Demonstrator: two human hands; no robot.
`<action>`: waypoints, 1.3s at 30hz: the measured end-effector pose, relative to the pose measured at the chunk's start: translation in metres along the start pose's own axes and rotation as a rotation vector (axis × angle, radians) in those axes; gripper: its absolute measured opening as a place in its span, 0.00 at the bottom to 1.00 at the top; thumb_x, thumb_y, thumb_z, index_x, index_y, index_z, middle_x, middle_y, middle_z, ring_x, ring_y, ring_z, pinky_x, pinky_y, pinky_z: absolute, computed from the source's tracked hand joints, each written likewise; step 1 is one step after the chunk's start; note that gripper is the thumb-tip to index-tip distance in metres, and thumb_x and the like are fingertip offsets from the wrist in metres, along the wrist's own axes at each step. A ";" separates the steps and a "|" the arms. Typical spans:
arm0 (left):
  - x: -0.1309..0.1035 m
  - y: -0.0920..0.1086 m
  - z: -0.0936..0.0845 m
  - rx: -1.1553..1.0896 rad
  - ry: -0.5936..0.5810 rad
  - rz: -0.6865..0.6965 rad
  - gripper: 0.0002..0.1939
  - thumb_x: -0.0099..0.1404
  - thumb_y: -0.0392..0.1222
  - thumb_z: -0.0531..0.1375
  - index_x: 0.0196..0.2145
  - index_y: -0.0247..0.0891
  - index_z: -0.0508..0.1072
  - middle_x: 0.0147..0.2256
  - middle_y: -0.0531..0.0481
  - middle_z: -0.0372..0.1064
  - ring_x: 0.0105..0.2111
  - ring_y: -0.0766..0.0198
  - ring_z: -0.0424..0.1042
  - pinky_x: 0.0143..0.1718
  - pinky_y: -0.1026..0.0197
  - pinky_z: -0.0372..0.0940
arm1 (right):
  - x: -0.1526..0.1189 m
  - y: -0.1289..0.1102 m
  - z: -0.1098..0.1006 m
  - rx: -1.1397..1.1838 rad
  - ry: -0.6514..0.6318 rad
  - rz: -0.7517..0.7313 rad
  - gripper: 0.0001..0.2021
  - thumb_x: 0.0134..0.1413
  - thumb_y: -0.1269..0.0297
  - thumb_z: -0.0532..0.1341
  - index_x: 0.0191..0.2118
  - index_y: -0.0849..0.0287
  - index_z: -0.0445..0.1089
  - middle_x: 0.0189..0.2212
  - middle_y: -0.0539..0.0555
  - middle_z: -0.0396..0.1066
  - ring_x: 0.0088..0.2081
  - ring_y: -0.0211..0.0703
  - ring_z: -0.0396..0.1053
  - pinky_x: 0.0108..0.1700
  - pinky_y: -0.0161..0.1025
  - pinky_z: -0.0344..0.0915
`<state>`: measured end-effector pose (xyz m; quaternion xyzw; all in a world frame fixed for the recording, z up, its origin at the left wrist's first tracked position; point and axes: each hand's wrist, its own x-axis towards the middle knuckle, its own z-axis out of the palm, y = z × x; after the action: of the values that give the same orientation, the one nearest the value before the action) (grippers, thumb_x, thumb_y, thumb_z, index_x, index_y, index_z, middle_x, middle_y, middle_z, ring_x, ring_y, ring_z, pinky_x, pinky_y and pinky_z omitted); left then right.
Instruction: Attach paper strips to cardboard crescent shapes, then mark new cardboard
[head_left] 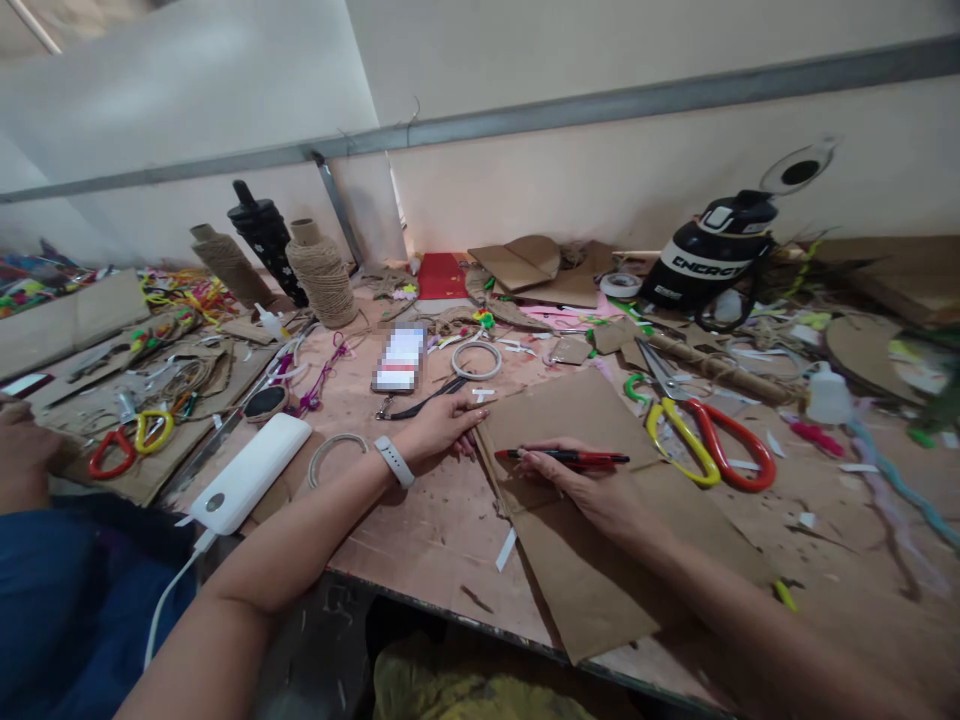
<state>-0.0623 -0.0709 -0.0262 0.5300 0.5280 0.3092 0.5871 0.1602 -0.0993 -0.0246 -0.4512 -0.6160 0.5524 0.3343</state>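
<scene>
A folded piece of brown cardboard (577, 540) lies slanted on the table, its near corner reaching past the front edge. My left hand (442, 425), with a white watch band on the wrist, is closed at the cardboard's left edge; some of its fingers are hidden. Over the middle of the sheet, my right hand (562, 475) grips a red and black pen (600, 458), held almost level with its red end pointing left. Large scissors (694, 430) with one yellow and one red handle lie right of the cardboard, blades pointing away.
Left of my hands are a white power bank (251, 470) with a cable, a phone (400, 358) and rings (476, 360). Twine spools (322, 275) and a black bottle (705, 255) stand behind. Scraps litter the right side. Another person's hand (26, 450) is at far left.
</scene>
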 end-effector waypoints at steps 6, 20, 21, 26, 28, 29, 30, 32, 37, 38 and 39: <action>0.001 0.002 0.002 -0.002 0.021 -0.026 0.18 0.63 0.50 0.60 0.42 0.31 0.70 0.21 0.54 0.68 0.16 0.72 0.68 0.15 0.72 0.61 | 0.008 -0.010 0.001 -0.027 0.076 0.046 0.22 0.47 0.44 0.64 0.32 0.61 0.76 0.26 0.55 0.75 0.26 0.43 0.70 0.23 0.35 0.62; 0.005 -0.002 0.002 -0.014 0.018 -0.046 0.19 0.61 0.53 0.61 0.40 0.32 0.70 0.20 0.54 0.69 0.15 0.71 0.69 0.15 0.72 0.59 | 0.009 -0.012 -0.002 0.090 0.040 0.061 0.20 0.45 0.50 0.67 0.39 0.61 0.75 0.28 0.55 0.77 0.26 0.40 0.70 0.24 0.34 0.62; 0.005 -0.002 0.002 -0.023 0.021 -0.041 0.20 0.61 0.53 0.62 0.39 0.32 0.70 0.20 0.54 0.69 0.15 0.71 0.68 0.15 0.72 0.59 | 0.009 -0.011 -0.002 0.093 0.030 0.073 0.20 0.44 0.50 0.67 0.38 0.61 0.75 0.28 0.55 0.77 0.25 0.40 0.70 0.24 0.34 0.62; 0.005 -0.002 0.002 -0.037 0.024 -0.057 0.18 0.61 0.53 0.61 0.37 0.33 0.69 0.19 0.54 0.68 0.15 0.70 0.69 0.15 0.71 0.60 | 0.011 -0.016 0.002 0.104 0.103 0.138 0.19 0.42 0.46 0.67 0.26 0.60 0.68 0.18 0.51 0.72 0.18 0.38 0.66 0.19 0.33 0.57; 0.004 -0.001 0.002 -0.022 0.020 -0.060 0.17 0.61 0.53 0.61 0.36 0.33 0.69 0.19 0.53 0.68 0.16 0.70 0.69 0.15 0.71 0.60 | 0.012 -0.018 0.004 0.142 0.132 0.146 0.20 0.40 0.46 0.68 0.29 0.58 0.67 0.16 0.48 0.70 0.17 0.38 0.64 0.18 0.34 0.57; 0.004 0.000 0.002 -0.021 0.020 -0.055 0.17 0.61 0.53 0.61 0.35 0.33 0.68 0.19 0.53 0.68 0.15 0.70 0.69 0.15 0.71 0.60 | 0.013 -0.018 0.004 0.151 0.137 0.141 0.20 0.39 0.46 0.68 0.30 0.58 0.68 0.16 0.48 0.70 0.17 0.38 0.65 0.19 0.34 0.58; 0.003 0.001 0.002 -0.025 0.020 -0.048 0.18 0.61 0.53 0.61 0.35 0.33 0.68 0.19 0.54 0.68 0.15 0.70 0.68 0.16 0.71 0.61 | 0.013 -0.019 0.004 0.143 0.131 0.128 0.21 0.39 0.46 0.68 0.31 0.58 0.69 0.17 0.49 0.71 0.18 0.39 0.66 0.20 0.35 0.59; 0.002 0.003 0.002 -0.035 0.010 -0.037 0.18 0.60 0.54 0.62 0.35 0.33 0.69 0.19 0.55 0.67 0.15 0.71 0.68 0.16 0.71 0.62 | 0.012 -0.018 0.003 0.091 0.101 0.096 0.20 0.40 0.46 0.68 0.32 0.59 0.73 0.21 0.51 0.74 0.21 0.40 0.67 0.23 0.35 0.61; 0.002 0.003 0.001 -0.042 -0.003 -0.046 0.19 0.59 0.53 0.63 0.36 0.32 0.69 0.19 0.55 0.67 0.15 0.71 0.68 0.16 0.70 0.63 | 0.007 -0.018 0.002 -0.011 0.083 0.082 0.18 0.42 0.47 0.67 0.30 0.59 0.75 0.23 0.53 0.74 0.24 0.41 0.68 0.24 0.36 0.62; 0.003 0.002 0.001 -0.041 0.000 -0.044 0.19 0.60 0.53 0.62 0.36 0.33 0.69 0.19 0.55 0.67 0.15 0.71 0.68 0.16 0.70 0.64 | 0.007 -0.017 0.002 -0.024 0.097 0.077 0.18 0.43 0.47 0.67 0.29 0.59 0.75 0.23 0.53 0.74 0.24 0.42 0.68 0.25 0.36 0.62; 0.003 0.002 0.001 -0.040 -0.001 -0.041 0.18 0.60 0.53 0.62 0.36 0.33 0.68 0.19 0.56 0.67 0.15 0.71 0.68 0.17 0.70 0.64 | 0.006 -0.017 0.002 -0.041 0.108 0.068 0.18 0.44 0.47 0.66 0.29 0.59 0.75 0.22 0.53 0.74 0.24 0.42 0.68 0.25 0.37 0.62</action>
<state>-0.0604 -0.0681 -0.0256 0.5074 0.5322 0.3075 0.6039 0.1525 -0.0942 -0.0091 -0.5079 -0.5925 0.5255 0.3389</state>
